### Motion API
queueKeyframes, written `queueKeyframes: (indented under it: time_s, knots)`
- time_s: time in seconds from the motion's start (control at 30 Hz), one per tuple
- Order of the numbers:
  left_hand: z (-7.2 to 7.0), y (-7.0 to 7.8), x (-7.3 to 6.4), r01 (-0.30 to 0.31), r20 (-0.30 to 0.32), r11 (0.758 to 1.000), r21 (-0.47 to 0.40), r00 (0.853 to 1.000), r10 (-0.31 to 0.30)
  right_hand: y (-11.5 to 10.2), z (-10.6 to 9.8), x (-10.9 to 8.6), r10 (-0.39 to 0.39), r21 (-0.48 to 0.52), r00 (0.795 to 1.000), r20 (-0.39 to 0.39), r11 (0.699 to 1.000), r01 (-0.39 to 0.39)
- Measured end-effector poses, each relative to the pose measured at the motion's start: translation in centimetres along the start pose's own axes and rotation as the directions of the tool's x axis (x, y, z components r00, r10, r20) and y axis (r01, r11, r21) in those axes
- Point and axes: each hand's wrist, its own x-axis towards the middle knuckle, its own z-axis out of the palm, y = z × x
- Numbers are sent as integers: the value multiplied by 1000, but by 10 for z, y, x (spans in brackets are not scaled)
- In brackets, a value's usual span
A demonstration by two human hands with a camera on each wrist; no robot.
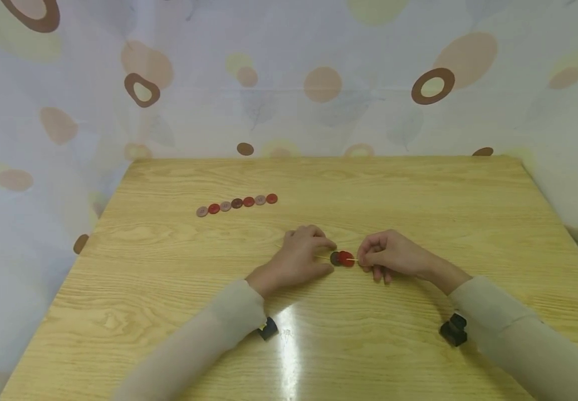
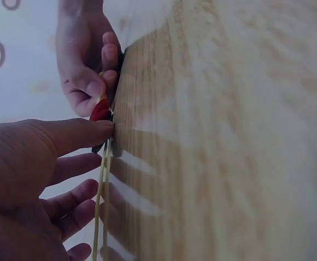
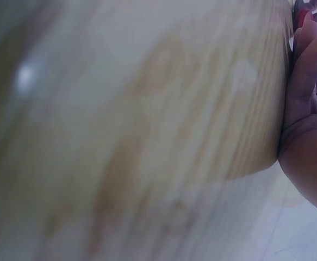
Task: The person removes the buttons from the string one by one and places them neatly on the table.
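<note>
A dark button and red buttons lie overlapping on the table between the two hands. A thin yellow cord runs back from them in two strands beneath the left hand, and a short piece shows over the red ones. My right hand pinches that cord's end between thumb and forefinger, just right of the red buttons. To their left, my left hand has its thumb and forefinger spread on either side of the dark button. Whether those fingertips touch it is unclear. The right wrist view shows only part of the right hand.
A slanting row of several red, brown and pinkish buttons lies farther back on the wooden table, left of the hands. A patterned cloth hangs behind the table's back edge. Small black devices sit at the wrists.
</note>
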Motion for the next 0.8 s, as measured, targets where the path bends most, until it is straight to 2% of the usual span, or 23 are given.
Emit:
queueKeyframes:
  time_s: [0.17, 0.43, 0.6, 0.8]
  knots:
    - [2, 1, 4, -6, -13, 1000, 5, 1000, 7, 0, 0, 0, -3, 9, 1000, 2, 1000, 3]
    - [4, 1, 6, -3, -27, 999, -53, 1000, 2, -1, 0, -1, -4, 16, 1000, 5, 1000, 4]
    - [5, 1, 6, 10, -63, 985, -172, 998, -21, -1, 1, 0, 1, 13, 1000, 4, 1000, -1]
    - [7, -1, 7, 8, -89, 944, -330, 995, -40, -1, 0, 0, 5, 6, 1000, 1, 1000, -5]
